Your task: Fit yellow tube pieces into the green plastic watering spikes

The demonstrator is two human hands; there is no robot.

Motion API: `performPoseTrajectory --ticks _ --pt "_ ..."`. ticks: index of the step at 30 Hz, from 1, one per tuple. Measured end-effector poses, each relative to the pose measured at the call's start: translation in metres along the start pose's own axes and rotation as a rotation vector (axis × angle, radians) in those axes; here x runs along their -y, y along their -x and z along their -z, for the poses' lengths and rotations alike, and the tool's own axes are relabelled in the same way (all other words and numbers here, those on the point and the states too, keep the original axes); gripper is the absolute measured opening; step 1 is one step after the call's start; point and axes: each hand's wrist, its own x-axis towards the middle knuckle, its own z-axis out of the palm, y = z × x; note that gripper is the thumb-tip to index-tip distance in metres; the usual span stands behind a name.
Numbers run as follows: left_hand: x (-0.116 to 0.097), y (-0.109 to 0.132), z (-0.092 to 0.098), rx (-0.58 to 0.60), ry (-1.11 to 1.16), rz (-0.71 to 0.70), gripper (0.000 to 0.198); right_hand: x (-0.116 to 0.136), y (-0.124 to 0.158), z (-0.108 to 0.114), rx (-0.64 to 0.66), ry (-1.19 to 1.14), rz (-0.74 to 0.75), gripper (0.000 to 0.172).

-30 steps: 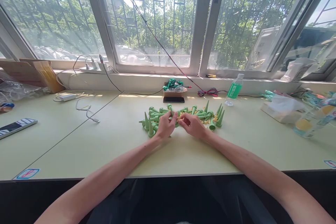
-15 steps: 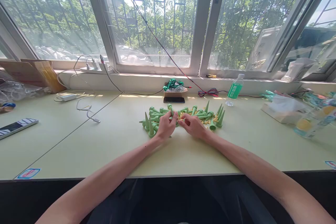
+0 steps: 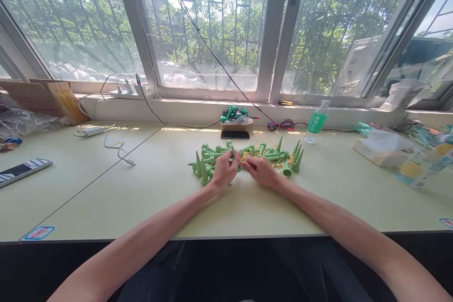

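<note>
Green plastic cone-shaped spikes [image 3: 204, 174] lie heaped at the middle of the table, several standing point up at the left and right ends. Small yellow pieces [image 3: 277, 163] are scattered among them. My left hand [image 3: 226, 170] is closed on one green spike [image 3: 233, 151], whose tip shows above the fingers. My right hand [image 3: 259, 168] is pinched close beside it, with its fingertips near the left thumb. Whatever the right fingers hold is too small and too hidden to name.
Behind the heap lie a black phone [image 3: 235, 135] and a small box of green items [image 3: 235, 118]. A green-labelled bottle [image 3: 317, 121] stands right of them. Further right are a tissue box [image 3: 371, 151] and a clear bottle [image 3: 421, 170]. Cables [image 3: 120, 151] and another phone [image 3: 24, 172] lie left.
The right fingers have drawn slightly closer together near the left thumb. The left hand keeps its hold on the spike, and the heap looks the same.
</note>
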Motion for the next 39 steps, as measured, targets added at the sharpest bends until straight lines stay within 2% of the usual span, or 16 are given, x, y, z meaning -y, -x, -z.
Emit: performPoseTrajectory --ticks 3,8,15,19,24,27,39 --pt "-0.002 0.0 0.0 -0.008 0.041 0.01 0.037 0.005 0.0 0.002 -0.016 -0.034 -0.021 0.025" --pt "0.0 0.0 -0.001 -0.013 0.034 0.014 0.038 0.006 0.001 0.002 0.006 -0.048 0.009 0.02" --pt "0.003 0.0 -0.001 -0.002 -0.021 -0.004 0.038 -0.003 0.001 -0.002 0.003 0.002 0.027 0.036" --pt "0.002 0.0 -0.001 0.001 -0.036 0.006 0.038 -0.002 0.0 -0.002 0.007 0.026 0.022 0.039" --pt "0.0 0.0 -0.001 -0.005 -0.017 0.011 0.037 0.002 0.001 0.0 0.004 -0.025 -0.004 0.022" --pt "0.0 0.0 -0.001 0.0 -0.034 0.018 0.036 0.001 0.001 -0.001 0.022 -0.041 0.015 0.02" --pt "-0.002 0.001 0.0 0.027 -0.049 0.013 0.037 -0.001 0.0 0.0 0.051 0.013 0.038 0.038"
